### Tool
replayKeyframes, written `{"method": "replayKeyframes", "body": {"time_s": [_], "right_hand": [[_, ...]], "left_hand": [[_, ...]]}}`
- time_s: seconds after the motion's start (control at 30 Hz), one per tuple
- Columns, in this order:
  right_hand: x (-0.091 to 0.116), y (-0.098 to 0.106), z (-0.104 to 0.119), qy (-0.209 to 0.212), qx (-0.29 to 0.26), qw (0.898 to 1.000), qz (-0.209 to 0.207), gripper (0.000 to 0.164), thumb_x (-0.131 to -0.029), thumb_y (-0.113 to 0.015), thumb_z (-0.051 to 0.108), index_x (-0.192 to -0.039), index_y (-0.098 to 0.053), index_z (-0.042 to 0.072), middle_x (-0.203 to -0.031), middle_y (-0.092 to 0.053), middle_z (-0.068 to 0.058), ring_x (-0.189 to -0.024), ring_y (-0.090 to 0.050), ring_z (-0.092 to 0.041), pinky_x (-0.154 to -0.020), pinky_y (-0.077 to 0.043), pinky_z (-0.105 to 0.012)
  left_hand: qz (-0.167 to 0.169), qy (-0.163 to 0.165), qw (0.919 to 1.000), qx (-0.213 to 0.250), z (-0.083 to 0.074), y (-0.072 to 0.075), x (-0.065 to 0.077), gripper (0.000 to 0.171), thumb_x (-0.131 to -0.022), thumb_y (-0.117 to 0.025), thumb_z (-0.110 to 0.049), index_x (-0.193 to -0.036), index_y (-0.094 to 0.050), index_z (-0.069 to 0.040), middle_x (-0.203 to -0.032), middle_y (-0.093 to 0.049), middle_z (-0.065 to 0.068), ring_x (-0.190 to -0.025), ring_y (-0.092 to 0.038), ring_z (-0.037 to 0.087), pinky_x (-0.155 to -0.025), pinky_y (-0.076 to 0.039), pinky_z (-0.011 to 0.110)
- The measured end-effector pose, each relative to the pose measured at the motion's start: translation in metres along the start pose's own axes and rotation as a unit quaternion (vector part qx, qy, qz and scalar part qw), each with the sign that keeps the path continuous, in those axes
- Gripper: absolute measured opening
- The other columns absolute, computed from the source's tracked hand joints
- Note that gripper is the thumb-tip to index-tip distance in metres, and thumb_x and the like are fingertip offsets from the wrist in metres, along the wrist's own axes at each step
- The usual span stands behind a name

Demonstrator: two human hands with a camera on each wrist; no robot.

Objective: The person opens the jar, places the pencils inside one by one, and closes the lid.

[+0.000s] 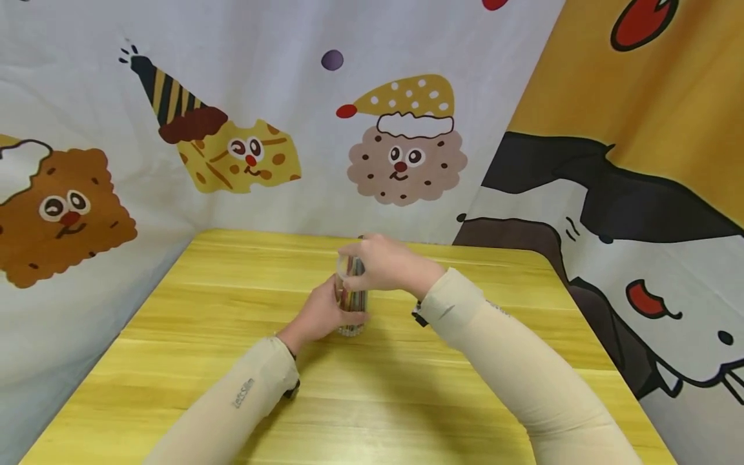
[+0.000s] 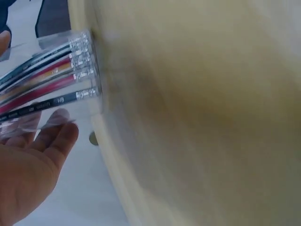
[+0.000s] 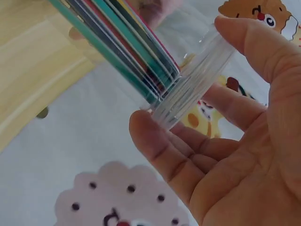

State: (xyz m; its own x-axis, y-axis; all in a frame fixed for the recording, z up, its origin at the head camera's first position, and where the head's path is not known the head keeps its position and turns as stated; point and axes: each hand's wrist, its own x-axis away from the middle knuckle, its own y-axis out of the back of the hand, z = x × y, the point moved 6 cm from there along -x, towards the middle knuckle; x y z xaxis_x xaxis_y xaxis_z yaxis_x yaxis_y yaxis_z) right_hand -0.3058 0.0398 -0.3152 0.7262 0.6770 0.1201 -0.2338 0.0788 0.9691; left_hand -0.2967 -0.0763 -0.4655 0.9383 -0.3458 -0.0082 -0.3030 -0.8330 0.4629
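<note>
A clear cylindrical jar (image 1: 352,301) stands near the middle of the table, filled with colored pencils (image 2: 40,101). Their silver-banded ends are at the jar's bottom, and one dark pencil is marked HB. My left hand (image 1: 320,313) grips the jar's side, thumb in front and fingers around the back. Over the top, my right hand (image 1: 386,261) holds the clear ribbed lid (image 3: 195,87) by its rim between thumb and fingers. In the right wrist view the lid sits across the jar's mouth, with the pencils' other ends right below it.
The yellow wood-grain table (image 1: 174,361) reaches back to a white curtain (image 1: 261,51) printed with cartoon snacks. On the right hangs a yellow, black and white cartoon curtain (image 1: 668,194). Both wrists wear dark straps under cream sleeves (image 1: 500,349).
</note>
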Motion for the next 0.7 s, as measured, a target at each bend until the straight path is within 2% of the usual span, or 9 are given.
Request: {"method": "replayKeyframes", "body": {"time_s": [0.07, 0.13, 0.2, 0.27, 0.33, 0.4, 0.5, 0.6, 0.7], "right_hand": [[0.006, 0.002, -0.009, -0.001, -0.012, 1.000, 0.003, 0.065, -0.100, -0.073, 0.038, -0.158, -0.054, 0.015, -0.094, -0.076, -0.005, -0.069, -0.057, -0.013, -0.070, -0.053, -0.030], [0.009, 0.003, -0.017, 0.001, -0.017, 1.000, 0.008, 0.066, -0.101, -0.072, 0.039, -0.159, -0.052, 0.016, -0.081, -0.073, -0.004, -0.064, -0.056, -0.012, -0.071, -0.054, -0.032], [0.012, 0.004, -0.023, 0.007, -0.013, 1.000, 0.005, 0.066, -0.101, -0.073, 0.041, -0.159, -0.052, 0.018, -0.092, -0.075, -0.005, -0.078, -0.065, -0.012, -0.080, -0.058, -0.033], [0.013, 0.004, -0.026, 0.016, -0.011, 1.000, 0.003, 0.066, -0.101, -0.073, 0.042, -0.159, -0.052, 0.021, -0.112, -0.077, -0.008, -0.098, -0.071, -0.017, -0.090, -0.061, -0.037], [0.015, 0.003, -0.029, 0.025, -0.015, 1.000, 0.003, 0.066, -0.100, -0.075, 0.042, -0.159, -0.053, 0.024, -0.138, -0.070, -0.009, -0.120, -0.069, -0.024, -0.101, -0.059, -0.043], [0.018, 0.001, -0.030, 0.034, -0.025, 0.999, 0.007, 0.065, -0.098, -0.078, 0.038, -0.158, -0.054, 0.027, -0.153, -0.061, -0.010, -0.134, -0.063, -0.029, -0.109, -0.056, -0.047], [0.021, -0.001, -0.029, 0.053, -0.031, 0.998, 0.018, 0.066, -0.097, -0.081, 0.030, -0.157, -0.055, 0.029, -0.162, -0.053, -0.009, -0.146, -0.055, -0.032, -0.116, -0.051, -0.050], [0.022, -0.001, -0.023, 0.066, -0.028, 0.997, 0.035, 0.065, -0.098, -0.079, 0.025, -0.158, -0.054, 0.029, -0.166, -0.048, -0.007, -0.149, -0.053, -0.032, -0.118, -0.049, -0.050], [0.024, 0.000, -0.018, 0.059, -0.019, 0.997, 0.052, 0.063, -0.101, -0.075, 0.027, -0.159, -0.052, 0.029, -0.169, -0.046, -0.006, -0.152, -0.049, -0.031, -0.119, -0.049, -0.049]], "left_hand": [[0.015, -0.009, 0.9998, -0.003, -0.005, -0.003, -0.003, 0.078, -0.086, -0.090, -0.047, -0.149, -0.048, -0.026, -0.115, -0.065, 0.002, -0.098, -0.060, 0.019, -0.080, -0.051, 0.036], [0.025, -0.012, 0.9996, -0.005, -0.008, -0.004, -0.006, 0.075, -0.087, -0.090, -0.044, -0.147, -0.050, -0.024, -0.116, -0.066, 0.002, -0.098, -0.063, 0.017, -0.081, -0.055, 0.035], [0.030, -0.013, 0.9994, -0.005, -0.009, -0.002, -0.009, 0.071, -0.087, -0.091, -0.041, -0.144, -0.052, -0.022, -0.118, -0.068, 0.002, -0.101, -0.067, 0.018, -0.084, -0.059, 0.037], [0.038, -0.013, 0.9991, -0.007, -0.008, -0.001, -0.011, 0.080, -0.086, -0.092, -0.039, -0.152, -0.049, -0.026, -0.130, -0.068, -0.002, -0.111, -0.069, 0.018, -0.093, -0.061, 0.042], [0.056, -0.018, 0.9982, -0.010, -0.007, 0.000, -0.012, 0.083, -0.086, -0.092, -0.038, -0.155, -0.047, -0.027, -0.134, -0.068, -0.002, -0.117, -0.069, 0.019, -0.099, -0.060, 0.046], [0.075, -0.024, 0.9968, -0.012, -0.007, -0.001, -0.014, 0.085, -0.086, -0.092, -0.038, -0.156, -0.047, -0.027, -0.137, -0.068, -0.001, -0.120, -0.068, 0.018, -0.102, -0.058, 0.048], [0.102, -0.027, 0.9944, -0.008, -0.006, -0.002, -0.016, 0.080, -0.086, -0.092, -0.036, -0.154, -0.050, -0.026, -0.135, -0.069, -0.002, -0.120, -0.067, 0.018, -0.107, -0.056, 0.050], [0.121, -0.023, 0.9924, 0.004, -0.006, -0.004, -0.017, 0.072, -0.086, -0.092, -0.031, -0.148, -0.055, -0.027, -0.129, -0.072, -0.003, -0.119, -0.067, 0.017, -0.109, -0.054, 0.051], [0.135, -0.030, 0.9902, 0.016, -0.009, -0.007, -0.017, 0.066, -0.087, -0.092, -0.028, -0.144, -0.059, -0.025, -0.127, -0.074, -0.002, -0.121, -0.067, 0.019, -0.111, -0.053, 0.052]]}}
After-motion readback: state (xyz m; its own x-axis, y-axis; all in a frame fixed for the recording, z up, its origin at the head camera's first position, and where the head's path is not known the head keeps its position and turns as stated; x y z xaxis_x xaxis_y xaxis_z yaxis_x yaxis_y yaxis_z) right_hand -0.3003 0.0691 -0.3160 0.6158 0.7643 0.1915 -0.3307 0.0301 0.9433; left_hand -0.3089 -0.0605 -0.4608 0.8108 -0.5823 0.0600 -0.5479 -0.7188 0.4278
